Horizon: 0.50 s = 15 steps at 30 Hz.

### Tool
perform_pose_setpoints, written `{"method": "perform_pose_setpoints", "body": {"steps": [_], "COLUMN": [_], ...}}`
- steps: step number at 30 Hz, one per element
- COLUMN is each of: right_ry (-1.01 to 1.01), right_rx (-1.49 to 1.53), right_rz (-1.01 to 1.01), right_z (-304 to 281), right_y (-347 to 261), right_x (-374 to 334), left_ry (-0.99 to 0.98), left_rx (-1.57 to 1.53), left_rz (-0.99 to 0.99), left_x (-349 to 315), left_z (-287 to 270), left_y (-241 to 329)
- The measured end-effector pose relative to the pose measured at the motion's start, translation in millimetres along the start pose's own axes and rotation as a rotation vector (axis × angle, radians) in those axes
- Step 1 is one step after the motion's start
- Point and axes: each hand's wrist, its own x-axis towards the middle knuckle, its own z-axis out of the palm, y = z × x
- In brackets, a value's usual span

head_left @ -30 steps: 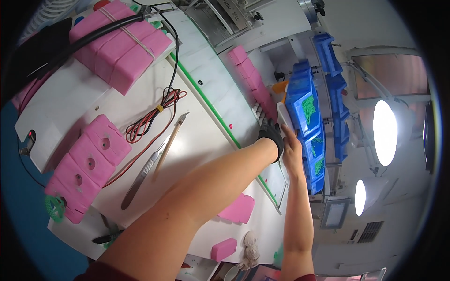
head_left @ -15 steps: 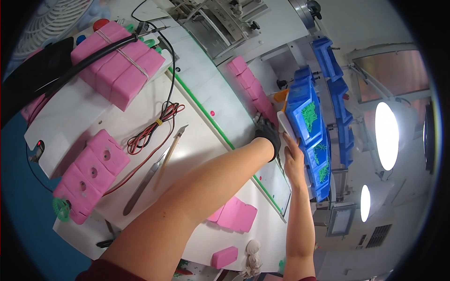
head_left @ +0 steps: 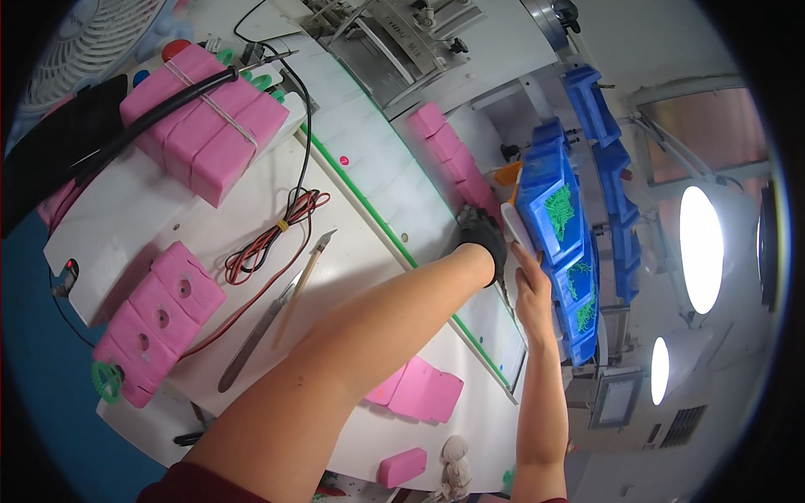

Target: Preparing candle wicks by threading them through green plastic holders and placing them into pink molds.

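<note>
My left hand point(head_left: 481, 245), in a black glove, is stretched across the white conveyor belt point(head_left: 369, 176) to its far side. Its fingertips reach the near end of a row of pink foam blocks point(head_left: 457, 159). The back of the glove hides most of the fingers, and whatever they may hold. My bare right hand point(head_left: 533, 289) is just right of the glove. Its fingers are stretched out with the thumb apart, lying against a long white edge point(head_left: 512, 221) in front of blue bins point(head_left: 545, 197) holding green pieces.
On the near white table lie a knife point(head_left: 251, 339), a thin wooden-handled blade point(head_left: 302, 289), a coiled red-and-black cable point(head_left: 267, 243) and pink blocks point(head_left: 159, 323). A banded pink stack point(head_left: 205, 126) stands behind a black arm with a pointed tip. Lamps point(head_left: 701, 250) glow at the right.
A small pink dot on the belt has travelled toward the far left, and other small dots have come into view. Both hands keep nearly the same place, while the view has shifted slightly.
</note>
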Motion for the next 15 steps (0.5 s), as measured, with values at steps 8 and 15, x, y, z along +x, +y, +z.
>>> {"method": "perform_pose_setpoints", "body": {"steps": [8, 15], "right_ry": [-0.022, -0.031], "right_rx": [0.052, 0.073], "right_rz": [0.03, 0.031], "right_z": [-2, -2], "right_y": [0, -1], "right_x": [1, 1], "left_ry": [-0.016, 0.02], "left_rx": [0.093, 0.099], "left_rz": [0.047, 0.027], "left_x": [2, 11], "left_z": [0, 9], "left_y": [-1, -1]}}
